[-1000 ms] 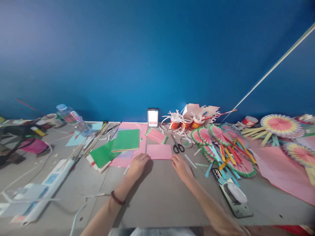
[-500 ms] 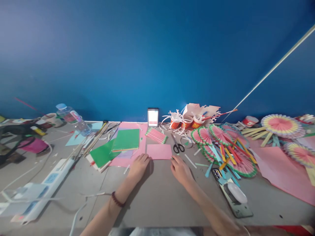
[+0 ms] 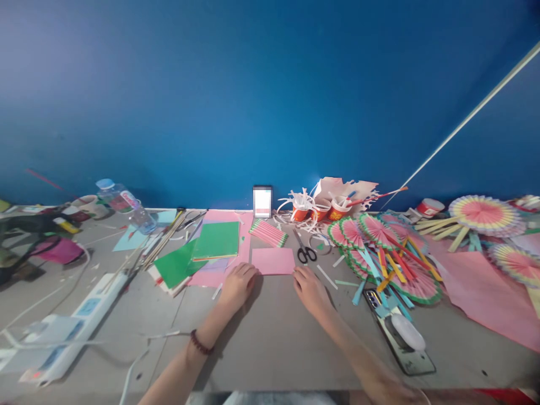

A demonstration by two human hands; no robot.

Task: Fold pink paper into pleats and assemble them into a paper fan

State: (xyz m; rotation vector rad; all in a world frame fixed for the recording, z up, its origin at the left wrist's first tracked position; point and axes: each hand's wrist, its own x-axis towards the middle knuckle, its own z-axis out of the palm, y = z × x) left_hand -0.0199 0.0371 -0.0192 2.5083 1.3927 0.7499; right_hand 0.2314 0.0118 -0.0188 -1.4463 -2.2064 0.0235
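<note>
A small pink sheet of paper (image 3: pixel 273 262) lies flat on the grey table in front of me. My left hand (image 3: pixel 239 284) is at its lower left corner, fingers together and curled, pinching the paper's edge. At the lower right corner, my right hand (image 3: pixel 310 287) has its fingertips closed on the paper. Just beyond the sheet rests a pleated pink strip with green edges (image 3: pixel 269 233). Black-handled scissors (image 3: pixel 306 255) lie to the right of the paper. Green paper sheets (image 3: pixel 216 239) are stacked to the left, over a larger pink sheet (image 3: pixel 246 247).
A phone-like screen (image 3: pixel 262 201) leans against the blue wall. Paper cups (image 3: pixel 338 208) with white strips stand behind the scissors. Folded paper fans (image 3: pixel 415 281) crowd the right, near a phone (image 3: pixel 415 360) with a white mouse (image 3: pixel 407 332). On the left are a bottle (image 3: pixel 141 216) and a power strip (image 3: pixel 84 315).
Almost nothing differs. Both hands stay at the pink paper's corners; the view has shifted very slightly.
</note>
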